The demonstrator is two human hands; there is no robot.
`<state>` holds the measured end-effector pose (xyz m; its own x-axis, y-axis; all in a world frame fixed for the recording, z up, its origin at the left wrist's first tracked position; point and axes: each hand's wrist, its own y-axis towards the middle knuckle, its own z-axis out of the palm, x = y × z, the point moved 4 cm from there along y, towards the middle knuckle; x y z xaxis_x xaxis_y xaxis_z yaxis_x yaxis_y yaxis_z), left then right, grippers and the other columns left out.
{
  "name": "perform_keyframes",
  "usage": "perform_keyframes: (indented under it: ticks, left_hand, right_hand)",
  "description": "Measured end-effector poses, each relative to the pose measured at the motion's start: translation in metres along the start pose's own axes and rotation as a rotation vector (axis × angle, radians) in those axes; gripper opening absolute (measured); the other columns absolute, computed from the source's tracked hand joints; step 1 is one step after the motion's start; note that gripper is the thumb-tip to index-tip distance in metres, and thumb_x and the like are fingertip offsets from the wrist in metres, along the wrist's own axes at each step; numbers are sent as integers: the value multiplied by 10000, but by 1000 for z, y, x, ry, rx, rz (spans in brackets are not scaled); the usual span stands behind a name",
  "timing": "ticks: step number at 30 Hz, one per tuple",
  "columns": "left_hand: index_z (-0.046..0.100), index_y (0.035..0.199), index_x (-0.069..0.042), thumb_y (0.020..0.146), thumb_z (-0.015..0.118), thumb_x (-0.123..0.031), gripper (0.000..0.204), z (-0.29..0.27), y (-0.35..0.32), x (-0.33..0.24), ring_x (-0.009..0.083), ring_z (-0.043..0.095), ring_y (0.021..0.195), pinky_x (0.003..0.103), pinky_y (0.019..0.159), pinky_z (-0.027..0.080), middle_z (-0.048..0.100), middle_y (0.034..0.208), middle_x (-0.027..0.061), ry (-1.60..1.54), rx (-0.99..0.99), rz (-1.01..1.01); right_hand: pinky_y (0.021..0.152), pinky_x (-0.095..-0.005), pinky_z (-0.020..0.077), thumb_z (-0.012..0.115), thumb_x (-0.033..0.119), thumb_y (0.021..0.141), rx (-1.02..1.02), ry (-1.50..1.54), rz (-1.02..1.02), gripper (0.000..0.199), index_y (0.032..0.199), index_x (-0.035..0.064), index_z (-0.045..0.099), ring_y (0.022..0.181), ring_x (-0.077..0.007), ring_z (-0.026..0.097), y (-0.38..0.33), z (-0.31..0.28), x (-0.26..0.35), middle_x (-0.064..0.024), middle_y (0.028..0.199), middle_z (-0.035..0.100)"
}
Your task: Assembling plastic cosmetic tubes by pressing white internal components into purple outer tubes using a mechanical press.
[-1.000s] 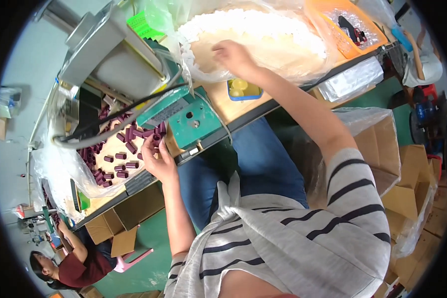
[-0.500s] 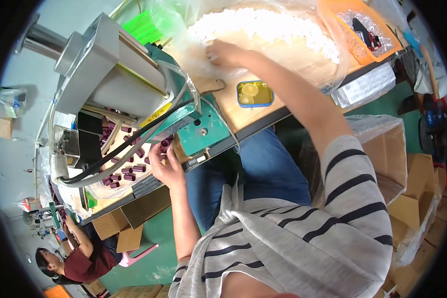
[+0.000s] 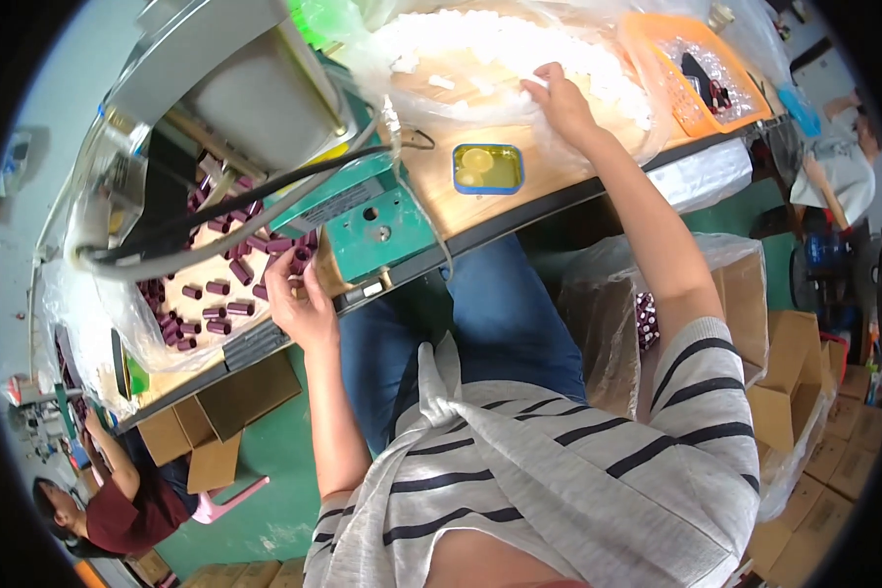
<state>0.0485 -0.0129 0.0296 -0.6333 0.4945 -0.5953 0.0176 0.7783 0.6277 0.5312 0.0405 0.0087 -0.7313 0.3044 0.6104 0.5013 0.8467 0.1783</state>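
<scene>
My left hand (image 3: 304, 306) is at the table edge beside the green machine base (image 3: 377, 230), fingers closed round a short maroon tube (image 3: 302, 254). More maroon tubes (image 3: 218, 288) lie loose to its left. Out over the plastic sheet, my right hand (image 3: 565, 108) has its thumb and forefinger curled together, and a small white piece (image 3: 542, 82) shows between them. A heap of small white pieces (image 3: 480, 39) spreads just beyond that hand. Between my hands sits a blue-rimmed tin (image 3: 489, 190) with yellowish contents and round shapes inside.
The grey press (image 3: 265, 93) with its hoses (image 3: 157, 265) rises on the left. An orange basket (image 3: 701, 122) with black-and-red tools stands far right. Open cardboard boxes (image 3: 784, 382) are by my right side. Co-workers (image 3: 132, 505) sit at lower left and far right.
My right hand has swung right, from near the machine to the right part of the white heap. My left hand stays by the green base with the tube. The whole view has shifted.
</scene>
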Motion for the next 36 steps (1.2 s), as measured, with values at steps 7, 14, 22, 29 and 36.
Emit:
perform_keyframes:
  ticks: [7, 14, 22, 29, 36]
  left_hand:
    - [669, 1151, -13, 917, 703, -14, 237, 1, 1, 2, 305, 650, 836, 359, 695, 521, 660, 1014, 143, -20, -3, -37]
    - [660, 1168, -11, 889, 730, -18, 288, -3, -1, 7, 291, 637, 825, 367, 737, 519, 661, 1045, 138, -11, 10, -98]
    - [648, 1154, 0, 891, 725, -9, 274, -2, -1, 9, 349, 662, 982, 400, 868, 528, 665, 1063, 158, -54, -8, -109]
    - [652, 1148, -6, 887, 727, -5, 272, -3, -1, 10, 328, 667, 943, 385, 837, 535, 661, 1048, 149, -51, -9, -99]
    - [683, 1119, -10, 880, 781, -28, 259, -5, 0, 11, 192, 687, 811, 312, 739, 554, 684, 929, 100, -194, -36, -171]
  right_hand:
    - [891, -388, 498, 651, 323, 1013, -90, 283, -378, 299, 1087, 59, 769, 885, -307, 592, -61, -9, 89, -123, 1000, 662]
    - [798, -250, 524, 754, 135, 935, 462, 1002, -147, 237, 1101, -32, 728, 908, -99, 685, -154, 53, 168, -91, 993, 743]
    - [828, -263, 545, 750, 60, 911, 239, 685, -329, 164, 1061, -1, 722, 931, -120, 711, -192, 50, 184, -88, 1045, 772]
    - [704, -308, 515, 748, 88, 906, 348, 565, -427, 136, 1005, 18, 687, 754, -209, 657, -184, 58, 197, -84, 929, 686]
    - [689, -326, 509, 714, 67, 931, 347, 489, -482, 97, 988, 7, 662, 754, -222, 655, -182, 60, 198, -103, 927, 674]
